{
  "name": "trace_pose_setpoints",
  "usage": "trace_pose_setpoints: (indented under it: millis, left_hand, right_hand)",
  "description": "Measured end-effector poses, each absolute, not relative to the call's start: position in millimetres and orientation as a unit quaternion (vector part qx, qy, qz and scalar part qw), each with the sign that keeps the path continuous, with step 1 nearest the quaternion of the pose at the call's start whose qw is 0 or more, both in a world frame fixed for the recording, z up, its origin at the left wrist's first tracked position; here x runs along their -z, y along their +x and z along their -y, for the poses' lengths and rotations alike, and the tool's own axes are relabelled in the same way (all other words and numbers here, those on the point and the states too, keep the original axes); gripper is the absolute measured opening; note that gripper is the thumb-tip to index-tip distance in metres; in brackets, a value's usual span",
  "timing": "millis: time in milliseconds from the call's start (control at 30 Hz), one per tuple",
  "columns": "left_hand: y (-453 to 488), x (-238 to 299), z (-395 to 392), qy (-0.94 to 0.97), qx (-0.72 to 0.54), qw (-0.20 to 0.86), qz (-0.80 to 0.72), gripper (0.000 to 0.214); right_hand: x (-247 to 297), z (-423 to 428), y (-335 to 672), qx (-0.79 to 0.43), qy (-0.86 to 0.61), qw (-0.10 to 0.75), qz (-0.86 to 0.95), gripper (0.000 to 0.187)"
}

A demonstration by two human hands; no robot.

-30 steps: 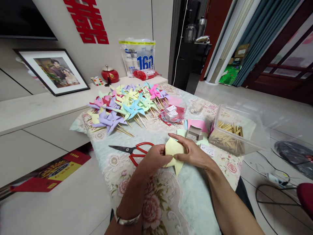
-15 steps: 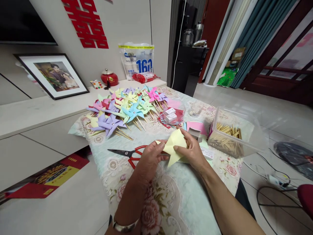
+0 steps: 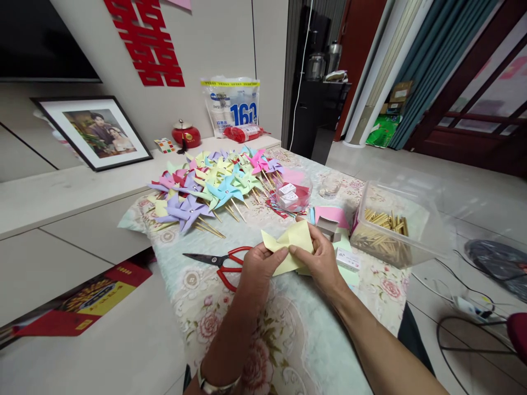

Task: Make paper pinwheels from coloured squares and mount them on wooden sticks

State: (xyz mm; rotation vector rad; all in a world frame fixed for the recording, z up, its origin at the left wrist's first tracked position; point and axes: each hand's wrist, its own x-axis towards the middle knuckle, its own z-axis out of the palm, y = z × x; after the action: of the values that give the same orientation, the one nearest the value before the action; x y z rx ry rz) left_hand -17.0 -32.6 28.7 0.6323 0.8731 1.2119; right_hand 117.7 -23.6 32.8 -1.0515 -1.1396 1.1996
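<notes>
A piece of pale yellow paper (image 3: 300, 236), partly folded, is held up above the table between both hands. My left hand (image 3: 261, 264) pinches its left side, the thumb pressed on the front. On the right side my right hand (image 3: 319, 253) grips it, thumb near the paper's middle and fingers behind. The fingers behind the paper are partly hidden. Red-handled scissors (image 3: 224, 262) lie just left of my left hand, blades pointing left. Beyond the hands lies a pile of finished paper pinwheels (image 3: 222, 184) on sticks, in purple, blue, yellow, green and pink.
A clear plastic bin (image 3: 381, 241) of short wooden sticks stands at the table's right edge. Near my right hand are a small white box (image 3: 348, 259) and pink paper (image 3: 332, 214). A round clear container (image 3: 294, 195) holds small boxes. The floral tablecloth (image 3: 239, 351) covers the table.
The yellow paper has changed shape: its pointed lower flap no longer shows and a broader face is turned toward me. Both thumbs have come closer together. The view has shifted slightly.
</notes>
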Motion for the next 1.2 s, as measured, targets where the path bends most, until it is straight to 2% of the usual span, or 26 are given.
trace_pose_setpoints:
  millis: [233, 400, 500, 633, 800, 867, 1200]
  left_hand:
    - [-20.1, -30.6, 32.5, 0.282, -0.539, 0.677, -0.415, 0.041]
    - [-25.3, -29.3, 29.7, 0.277, -0.535, 0.692, -0.397, 0.047]
    - [-28.2, -32.1, 28.3, 0.272, -0.537, 0.7, -0.383, 0.049]
    - [-33.3, -36.0, 26.9, 0.275, -0.53, 0.7, -0.392, 0.039]
    - [-39.6, -34.1, 25.5, 0.273, -0.537, 0.694, -0.393, 0.039]
    - [-40.7, -33.0, 25.4, 0.277, -0.54, 0.693, -0.389, 0.039]
    - [-37.2, -31.9, 25.5, 0.287, -0.559, 0.66, -0.412, 0.041]
  right_hand:
    - [-32.0, 24.5, 118.7, -0.535, -0.431, 0.529, 0.499, 0.046]
    - [-27.3, 20.1, 123.1, -0.575, -0.391, 0.555, 0.458, 0.06]
    - [-24.9, 17.0, 126.6, -0.548, -0.401, 0.566, 0.468, 0.063]
    - [-26.2, 15.9, 129.6, -0.466, -0.404, 0.583, 0.529, 0.057]
    - [-31.1, 18.2, 134.6, -0.308, -0.396, 0.553, 0.665, 0.021]
    - [-32.4, 19.1, 136.2, -0.279, -0.378, 0.525, 0.709, 0.013]
    - [-35.0, 21.1, 135.7, -0.266, -0.354, 0.461, 0.769, 0.014]
